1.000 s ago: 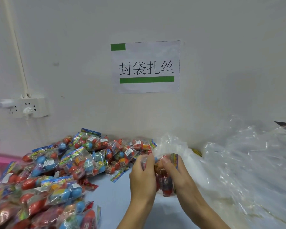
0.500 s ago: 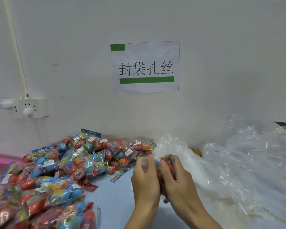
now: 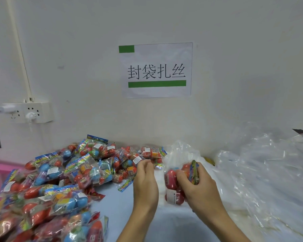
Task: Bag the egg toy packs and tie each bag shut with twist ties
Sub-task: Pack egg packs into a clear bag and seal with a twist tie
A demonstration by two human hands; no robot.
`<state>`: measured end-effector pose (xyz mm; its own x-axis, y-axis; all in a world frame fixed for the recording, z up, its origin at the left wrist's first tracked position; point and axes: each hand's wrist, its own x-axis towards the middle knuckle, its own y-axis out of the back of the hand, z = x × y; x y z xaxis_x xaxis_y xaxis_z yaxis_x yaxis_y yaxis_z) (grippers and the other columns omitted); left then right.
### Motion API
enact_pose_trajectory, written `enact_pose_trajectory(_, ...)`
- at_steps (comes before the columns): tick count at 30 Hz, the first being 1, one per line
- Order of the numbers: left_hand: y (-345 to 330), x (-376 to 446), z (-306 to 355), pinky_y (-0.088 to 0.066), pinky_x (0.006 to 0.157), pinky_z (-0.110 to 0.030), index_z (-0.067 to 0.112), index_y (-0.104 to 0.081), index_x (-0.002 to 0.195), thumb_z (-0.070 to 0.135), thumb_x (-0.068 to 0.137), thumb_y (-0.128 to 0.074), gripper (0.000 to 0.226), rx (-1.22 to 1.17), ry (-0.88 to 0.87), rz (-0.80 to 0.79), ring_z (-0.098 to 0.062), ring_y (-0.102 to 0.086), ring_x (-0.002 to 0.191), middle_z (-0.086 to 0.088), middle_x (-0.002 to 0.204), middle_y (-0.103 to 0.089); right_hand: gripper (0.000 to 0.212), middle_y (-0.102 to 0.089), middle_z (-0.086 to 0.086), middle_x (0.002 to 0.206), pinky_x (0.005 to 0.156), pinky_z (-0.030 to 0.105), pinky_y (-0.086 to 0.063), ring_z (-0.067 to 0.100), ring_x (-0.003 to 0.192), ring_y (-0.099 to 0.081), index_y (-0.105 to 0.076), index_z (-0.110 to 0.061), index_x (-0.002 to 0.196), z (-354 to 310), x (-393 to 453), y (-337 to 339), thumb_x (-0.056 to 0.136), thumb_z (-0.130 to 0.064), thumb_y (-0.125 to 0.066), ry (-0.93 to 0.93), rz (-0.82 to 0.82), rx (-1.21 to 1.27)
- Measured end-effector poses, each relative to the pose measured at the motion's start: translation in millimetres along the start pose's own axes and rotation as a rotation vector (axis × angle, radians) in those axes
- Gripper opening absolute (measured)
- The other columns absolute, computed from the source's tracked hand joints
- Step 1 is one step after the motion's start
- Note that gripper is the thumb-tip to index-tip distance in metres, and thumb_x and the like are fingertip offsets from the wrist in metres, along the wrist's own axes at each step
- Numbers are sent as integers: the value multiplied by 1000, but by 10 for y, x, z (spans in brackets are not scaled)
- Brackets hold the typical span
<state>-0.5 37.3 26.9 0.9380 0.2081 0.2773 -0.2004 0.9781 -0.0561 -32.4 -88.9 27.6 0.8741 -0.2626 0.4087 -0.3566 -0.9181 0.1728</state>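
Observation:
My right hand grips an egg toy pack with red eggs and a colourful header card, held just above the pale blue table. My left hand is a little to the left of the pack, apart from it, fingers curled, and whether they pinch anything cannot be told. A large heap of egg toy packs with red and blue eggs covers the table's left side. Clear plastic bags lie piled on the right. No twist tie is visible.
A white wall with a paper sign stands right behind the table. A white power strip with plugs hangs on the wall at left. Something pink shows at the far left edge.
Both hands held the pack together before. Now my left hand has come off it and shifted left, while my right hand keeps the pack.

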Motion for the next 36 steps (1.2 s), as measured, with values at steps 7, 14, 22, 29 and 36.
enact_pose_trajectory(7,-93,-61,-45,-55,89,-35,10,-68,118,58,100,-23,68,-204,353,-357,-22,-72,99,-12,111,-74,19,-68,1,71,42,29,-42,17,50,-59,-53,-33,105,-19,-5,121,91,-39,-65,-130,-343,-42)
enact_pose_trajectory(14,123,66,-80,-44,104,-56,3,-68,122,78,89,-27,91,-523,634,-500,-43,-66,105,-29,122,-65,23,-76,-1,108,93,39,-58,20,99,-74,-67,-45,107,-32,17,152,84,-43,-63,-144,-626,153)
enact_pose_trajectory(22,80,110,-158,-47,77,-34,20,-64,103,22,97,-58,9,182,238,-39,-13,-58,91,0,111,-63,24,-72,-7,89,57,21,-51,2,65,-66,-53,-41,115,72,33,148,93,-48,-60,-223,-434,-161)
enact_pose_trajectory(29,80,107,-218,-53,68,-30,19,-68,113,31,84,-77,33,-62,431,-200,-22,-69,94,-4,103,-73,25,-76,-11,102,92,25,-56,5,96,-72,-63,-34,115,58,42,162,91,-42,-63,-263,-658,-78)
enact_pose_trajectory(36,98,106,-238,-52,65,-34,18,-81,75,9,79,-80,10,-51,367,-129,-21,-63,79,-1,76,-76,42,-76,-4,104,99,46,-54,16,100,-72,-68,-31,112,-1,13,140,77,-53,-62,-235,-691,-108)
